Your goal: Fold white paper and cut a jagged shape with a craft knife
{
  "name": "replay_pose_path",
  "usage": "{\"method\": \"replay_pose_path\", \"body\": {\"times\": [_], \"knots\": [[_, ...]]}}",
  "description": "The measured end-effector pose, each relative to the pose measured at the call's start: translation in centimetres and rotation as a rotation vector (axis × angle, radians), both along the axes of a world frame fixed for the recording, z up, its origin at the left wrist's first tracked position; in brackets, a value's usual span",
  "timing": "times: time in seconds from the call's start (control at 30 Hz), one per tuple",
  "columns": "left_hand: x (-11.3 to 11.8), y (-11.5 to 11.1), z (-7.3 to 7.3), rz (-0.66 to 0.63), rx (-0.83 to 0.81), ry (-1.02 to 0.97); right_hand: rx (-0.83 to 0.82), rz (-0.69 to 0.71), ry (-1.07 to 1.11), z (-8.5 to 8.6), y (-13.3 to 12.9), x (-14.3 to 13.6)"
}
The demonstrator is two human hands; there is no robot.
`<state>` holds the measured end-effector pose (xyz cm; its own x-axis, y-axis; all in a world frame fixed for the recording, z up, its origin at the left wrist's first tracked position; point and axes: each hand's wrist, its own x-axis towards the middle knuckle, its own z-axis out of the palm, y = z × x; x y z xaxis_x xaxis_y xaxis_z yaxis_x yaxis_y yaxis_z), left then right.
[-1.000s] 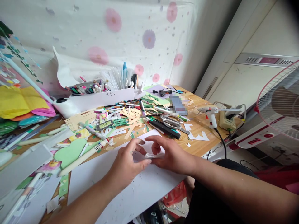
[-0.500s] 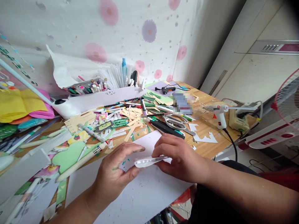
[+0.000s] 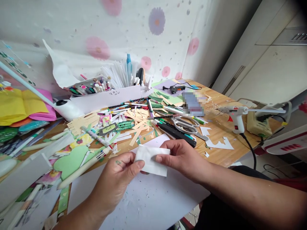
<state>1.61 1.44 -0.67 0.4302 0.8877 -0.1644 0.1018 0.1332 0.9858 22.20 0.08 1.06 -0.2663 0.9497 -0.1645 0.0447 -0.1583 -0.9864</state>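
Observation:
A small white folded piece (image 3: 152,159), soft like tissue or cloth, is held between my two hands above a large white sheet (image 3: 153,201). My left hand (image 3: 120,179) pinches its left edge, thumb on top and fingers behind. At its right side, my right hand (image 3: 182,159) grips it with the thumb on the front face and the fingers behind. The piece's broad face is turned toward me. Small dark and green specks dot the sheet under my hands.
Scissors (image 3: 184,125), paper strips (image 3: 139,124) and markers lie behind my hands. A white glue gun (image 3: 236,116) stands at right near a power strip (image 3: 259,124). A long box (image 3: 107,99) of pens is at the back. Green cut paper (image 3: 74,159) lies at left.
The white piece has turned from edge-on to face-on. My left hand has closed on its left edge, where the fingers were spread before. The view has shifted slightly.

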Motion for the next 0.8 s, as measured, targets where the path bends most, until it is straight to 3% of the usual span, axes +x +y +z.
{"method": "replay_pose_path", "body": {"times": [0.27,0.5,0.8], "knots": [[0.13,-0.02,0.07,0.053,-0.035,-0.015,-0.080,-0.023,0.169,-0.41,0.36,-0.67],[0.43,-0.13,0.36,0.045,-0.101,-0.092,-0.074,-0.067,0.116,-0.12,0.21,-0.94],[0.67,-0.18,0.57,0.124,-0.131,-0.183,-0.003,0.013,-0.010,-0.23,-0.06,-1.09]]}}
